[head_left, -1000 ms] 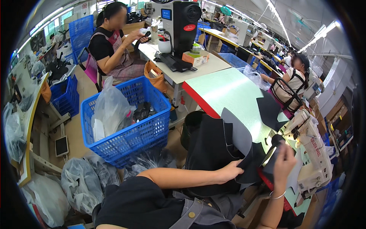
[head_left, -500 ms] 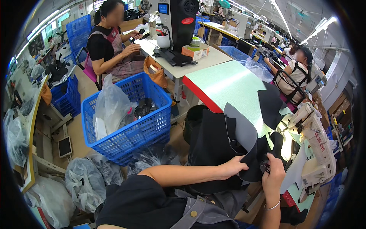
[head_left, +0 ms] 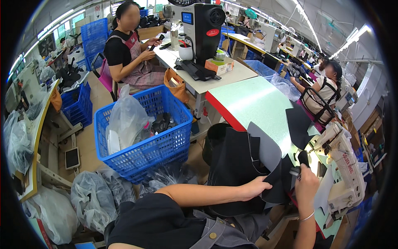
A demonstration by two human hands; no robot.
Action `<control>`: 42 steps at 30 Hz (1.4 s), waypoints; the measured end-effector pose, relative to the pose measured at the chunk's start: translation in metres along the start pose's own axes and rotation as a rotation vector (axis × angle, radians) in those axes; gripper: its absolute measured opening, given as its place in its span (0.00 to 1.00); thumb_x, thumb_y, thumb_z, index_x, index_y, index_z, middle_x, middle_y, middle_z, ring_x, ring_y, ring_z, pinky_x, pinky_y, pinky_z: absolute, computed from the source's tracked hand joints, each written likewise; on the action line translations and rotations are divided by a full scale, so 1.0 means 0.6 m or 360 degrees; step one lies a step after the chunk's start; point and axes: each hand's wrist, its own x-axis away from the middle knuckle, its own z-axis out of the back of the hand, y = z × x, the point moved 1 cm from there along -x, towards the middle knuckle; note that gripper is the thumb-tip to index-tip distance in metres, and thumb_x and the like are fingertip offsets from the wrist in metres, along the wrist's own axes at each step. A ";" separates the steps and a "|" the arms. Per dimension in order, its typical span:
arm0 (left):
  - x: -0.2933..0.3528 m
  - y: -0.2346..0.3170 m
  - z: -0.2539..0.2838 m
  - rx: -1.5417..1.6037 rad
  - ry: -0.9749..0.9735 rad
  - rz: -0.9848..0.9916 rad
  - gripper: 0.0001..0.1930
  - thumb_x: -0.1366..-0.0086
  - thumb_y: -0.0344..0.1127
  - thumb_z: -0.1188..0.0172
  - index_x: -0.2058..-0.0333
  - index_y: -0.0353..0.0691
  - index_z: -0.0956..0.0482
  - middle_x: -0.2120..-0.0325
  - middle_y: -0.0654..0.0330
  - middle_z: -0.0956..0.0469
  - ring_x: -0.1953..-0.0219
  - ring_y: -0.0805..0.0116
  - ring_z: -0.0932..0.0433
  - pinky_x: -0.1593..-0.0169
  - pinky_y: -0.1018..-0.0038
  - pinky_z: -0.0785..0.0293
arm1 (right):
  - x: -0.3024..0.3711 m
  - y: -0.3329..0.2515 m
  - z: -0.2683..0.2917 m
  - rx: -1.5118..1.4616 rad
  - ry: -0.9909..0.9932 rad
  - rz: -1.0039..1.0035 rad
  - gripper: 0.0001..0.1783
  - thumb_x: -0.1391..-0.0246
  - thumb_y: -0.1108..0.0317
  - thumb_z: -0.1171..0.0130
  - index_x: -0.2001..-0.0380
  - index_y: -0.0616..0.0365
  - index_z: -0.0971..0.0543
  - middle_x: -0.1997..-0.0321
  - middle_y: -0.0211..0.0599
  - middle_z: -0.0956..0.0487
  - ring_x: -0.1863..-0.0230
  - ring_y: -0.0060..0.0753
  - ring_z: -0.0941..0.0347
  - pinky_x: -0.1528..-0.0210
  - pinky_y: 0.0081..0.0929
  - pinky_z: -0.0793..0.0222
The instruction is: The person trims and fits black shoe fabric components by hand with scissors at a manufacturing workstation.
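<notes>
My left hand (head_left: 255, 188) is closed on the edge of a black fabric panel (head_left: 273, 189), thumb on top. Behind and below it hangs a thick stack of black panels (head_left: 228, 166), and one curved grey face (head_left: 266, 145) shows. Just right of the panel, my right hand (head_left: 307, 184) is closed around a small dark tool (head_left: 294, 170) with a shiny part; its kind is not clear. Beyond that hand stands a white sewing machine (head_left: 346, 164) with its lamp lit. Another black cut piece (head_left: 298, 126) lies on the pale green tabletop (head_left: 244, 97).
A blue plastic crate (head_left: 143, 153) holding a clear bag stands at the left. Filled plastic bags (head_left: 93, 197) lie on the floor before it. A co-worker (head_left: 128, 50) sits beyond the crate near a tall black machine (head_left: 203, 33); another person (head_left: 327, 83) sits at the right.
My right hand has moved a little up and right with the tool, away from the panel edge. The left hand keeps its hold. The whole view has shifted slightly.
</notes>
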 end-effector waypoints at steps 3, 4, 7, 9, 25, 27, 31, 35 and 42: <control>0.002 0.002 -0.003 0.0085 0.0066 0.0020 0.20 0.36 0.30 0.53 0.45 0.36 0.37 0.52 0.60 0.29 0.52 0.72 0.28 0.48 0.74 0.31 | -0.044 0.064 -0.004 0.0071 -0.0070 -0.0507 0.10 0.57 0.70 0.42 0.68 0.59 0.23 0.76 0.47 0.24 0.71 0.49 0.26 0.69 0.41 0.33; 0.002 0.003 -0.004 0.0094 0.0052 0.0030 0.20 0.35 0.30 0.53 0.45 0.36 0.37 0.51 0.60 0.29 0.50 0.71 0.28 0.47 0.74 0.32 | -0.063 0.093 -0.003 0.0132 -0.0076 -0.0642 0.09 0.54 0.68 0.43 0.69 0.61 0.23 0.75 0.47 0.24 0.70 0.50 0.26 0.67 0.42 0.34; 0.002 0.003 -0.004 0.0090 0.0033 0.0041 0.20 0.34 0.32 0.53 0.45 0.36 0.37 0.51 0.60 0.29 0.50 0.71 0.29 0.46 0.73 0.32 | -0.118 0.185 0.012 -0.0103 0.0421 -0.0847 0.13 0.47 0.62 0.46 0.72 0.63 0.23 0.80 0.47 0.26 0.78 0.44 0.31 0.72 0.38 0.38; 0.002 0.005 -0.002 0.0072 0.0027 0.0040 0.20 0.34 0.33 0.53 0.45 0.36 0.37 0.51 0.60 0.28 0.50 0.71 0.28 0.46 0.74 0.32 | -0.132 0.221 0.029 -0.0285 0.0542 -0.0948 0.15 0.45 0.60 0.46 0.74 0.64 0.23 0.82 0.41 0.26 0.81 0.35 0.35 0.74 0.33 0.39; 0.010 0.003 -0.002 0.0386 -0.0009 0.0011 0.19 0.33 0.56 0.57 0.64 0.47 0.29 0.68 0.66 0.26 0.67 0.75 0.26 0.59 0.74 0.30 | 0.034 -0.106 0.008 -0.0784 -0.0228 0.0054 0.26 0.69 0.81 0.40 0.59 0.67 0.25 0.76 0.43 0.26 0.73 0.43 0.28 0.72 0.35 0.33; 0.010 0.007 -0.001 0.0315 0.0003 -0.0011 0.22 0.35 0.61 0.57 0.64 0.47 0.30 0.70 0.66 0.26 0.69 0.77 0.26 0.62 0.76 0.30 | 0.042 -0.109 0.016 -0.0795 -0.0307 0.0012 0.26 0.70 0.80 0.39 0.59 0.66 0.26 0.75 0.42 0.27 0.71 0.43 0.30 0.70 0.35 0.34; 0.007 0.015 -0.007 0.0067 -0.0074 -0.0126 0.21 0.36 0.57 0.49 0.58 0.45 0.33 0.69 0.68 0.29 0.68 0.83 0.28 0.69 0.83 0.31 | 0.054 -0.111 0.024 -0.0971 -0.0192 -0.0025 0.21 0.71 0.80 0.39 0.65 0.63 0.25 0.73 0.39 0.27 0.72 0.43 0.31 0.71 0.34 0.35; 0.006 0.016 -0.015 0.0065 -0.0024 -0.0099 0.21 0.38 0.47 0.43 0.52 0.42 0.33 0.67 0.70 0.29 0.68 0.84 0.29 0.70 0.84 0.31 | 0.061 -0.114 0.025 -0.1076 -0.0081 0.0064 0.18 0.71 0.80 0.39 0.69 0.61 0.24 0.74 0.38 0.27 0.72 0.43 0.31 0.72 0.34 0.36; 0.003 0.011 0.003 -0.0064 0.0151 -0.0032 0.15 0.39 0.38 0.45 0.55 0.40 0.32 0.70 0.68 0.29 0.72 0.84 0.30 0.74 0.85 0.32 | 0.080 -0.168 0.009 -0.0988 0.0058 -0.0016 0.17 0.70 0.81 0.41 0.69 0.60 0.23 0.75 0.37 0.27 0.73 0.41 0.30 0.71 0.32 0.34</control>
